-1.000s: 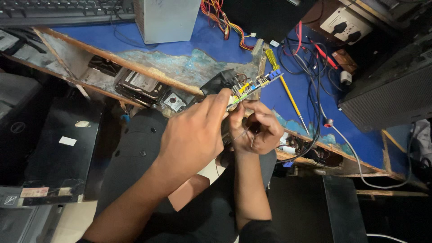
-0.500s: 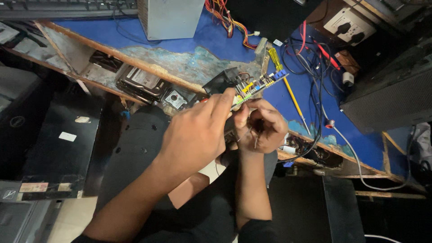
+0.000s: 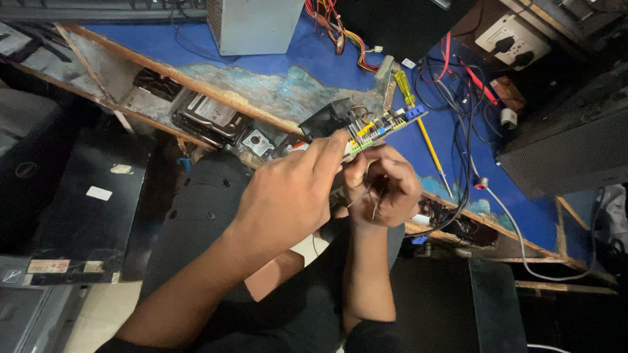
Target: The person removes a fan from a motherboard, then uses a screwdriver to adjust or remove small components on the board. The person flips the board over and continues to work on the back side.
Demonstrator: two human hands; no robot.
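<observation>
The left hand (image 3: 288,196) pinches the near end of a narrow green circuit board with coloured connectors (image 3: 383,126), held above the blue workbench (image 3: 314,49). The right hand (image 3: 386,186) curls closed around thin metal pins (image 3: 366,196) beneath it. Farther back lie a yellow-handled screwdriver (image 3: 418,124) and a grey metal box (image 3: 252,25).
</observation>
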